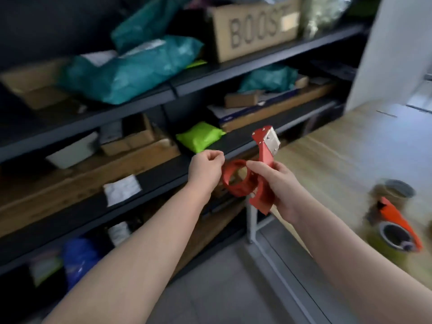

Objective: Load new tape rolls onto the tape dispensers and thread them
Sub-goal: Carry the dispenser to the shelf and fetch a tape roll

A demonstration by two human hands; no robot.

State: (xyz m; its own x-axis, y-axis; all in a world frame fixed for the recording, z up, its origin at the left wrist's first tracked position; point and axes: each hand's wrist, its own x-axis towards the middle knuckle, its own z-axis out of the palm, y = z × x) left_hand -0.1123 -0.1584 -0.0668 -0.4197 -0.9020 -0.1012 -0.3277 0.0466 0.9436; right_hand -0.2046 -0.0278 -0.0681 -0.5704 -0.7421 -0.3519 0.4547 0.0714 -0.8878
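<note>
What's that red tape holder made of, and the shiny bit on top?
The red tape dispenser looks like thin painted sheet metal: flat bent edges, matte red coat. The silver plate at its tip looks like bare metal, shiny, with small rivets.

Left hand (207, 168): fingertips curled at hub rim of red tape dispenser (266, 153); whether they pinch rim or anything else, cannot tell. Right hand (278, 185) covers dispenser handle. Second tape dispenser (397, 218) on bench (339, 155) smeared by motion blur. Tape rolls (395, 190) under and behind it, count unclear. Cardboard box (252, 31) cut by top edge, last printed letter behind label. Shelf (163, 174) parcels soft, labels unreadable.
</note>
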